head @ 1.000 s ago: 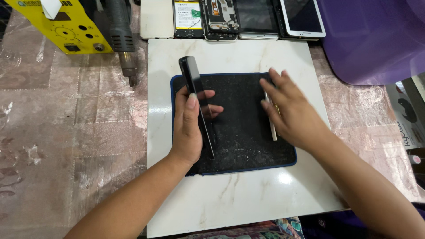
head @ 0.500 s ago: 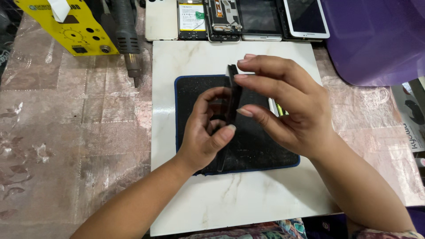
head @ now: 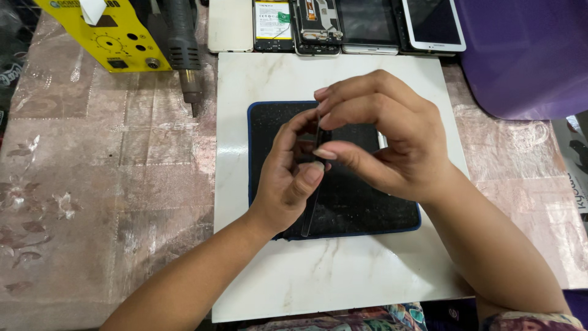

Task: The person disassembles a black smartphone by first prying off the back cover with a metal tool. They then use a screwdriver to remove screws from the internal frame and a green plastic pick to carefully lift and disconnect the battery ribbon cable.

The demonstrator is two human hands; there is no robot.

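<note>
A white marble slab is lying under both hands, carrying a black mat with a blue edge directly beneath them. A yellow machine and a row of opened phones are sitting beyond the fingers. The left hand is curling closed around a thin dark phone, held on edge above the mat. The right hand is pinching its upper end with fingertips.

Thin dark phone held edge-on, upright between both hands; upper part hidden behind fingers, lower edge poking out below left hand, near right hand
</note>
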